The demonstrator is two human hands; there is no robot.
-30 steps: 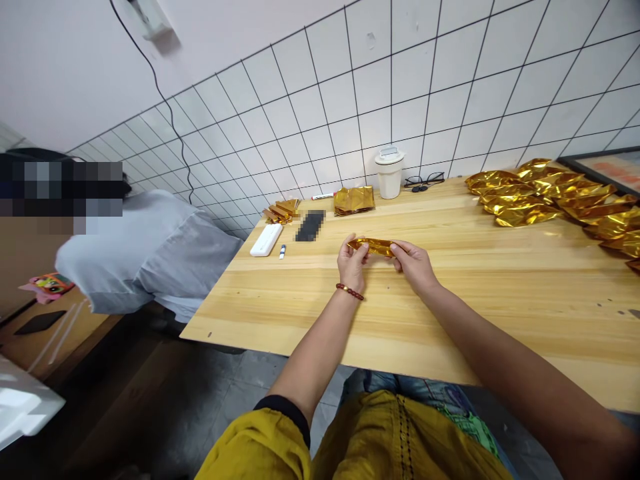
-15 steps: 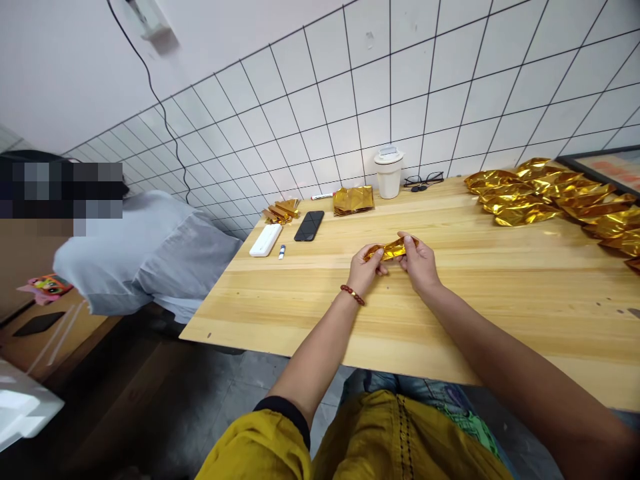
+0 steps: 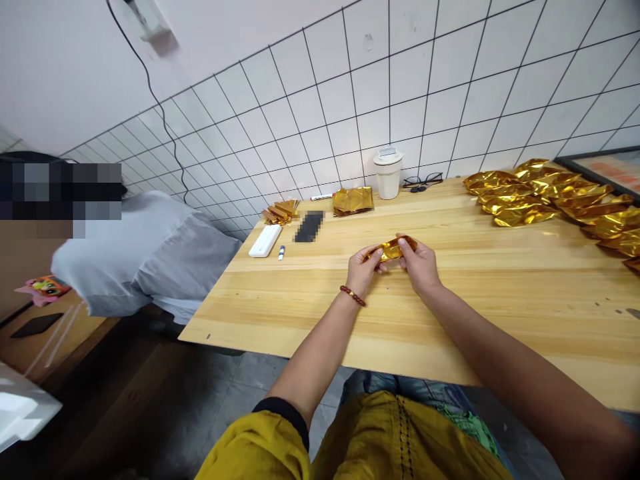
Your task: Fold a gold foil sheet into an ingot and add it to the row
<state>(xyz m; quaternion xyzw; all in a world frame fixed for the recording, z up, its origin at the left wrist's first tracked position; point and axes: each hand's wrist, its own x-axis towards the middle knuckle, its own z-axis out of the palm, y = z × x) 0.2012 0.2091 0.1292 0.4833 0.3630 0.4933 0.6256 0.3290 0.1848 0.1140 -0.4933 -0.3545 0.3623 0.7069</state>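
1. Foil strip (image 3: 391,249) in both hands: shiny gold.
2. Foil pile (image 3: 555,200) far right: gold, w/ bright glints.
3. Flat foil stack (image 3: 353,199) by wall: gold too.
4. Table (image 3: 450,320): pale yellow wood, streaky grain.
5. Wall (image 3: 350,100): white tiles, thin black grid lines.
6. Cup (image 3: 389,173): white; glasses (image 3: 424,180): black.
7. Bracelet (image 3: 353,295) on left wrist: dark red beads w/ one gold.
8. Sleeve (image 3: 260,447): mustard yellow, black cuff.
9. Other person's shirt (image 3: 145,253): light grey.

Gold foil strip (image 3: 391,249) glossy, crinkled; table (image 3: 450,313) pale smooth wood.
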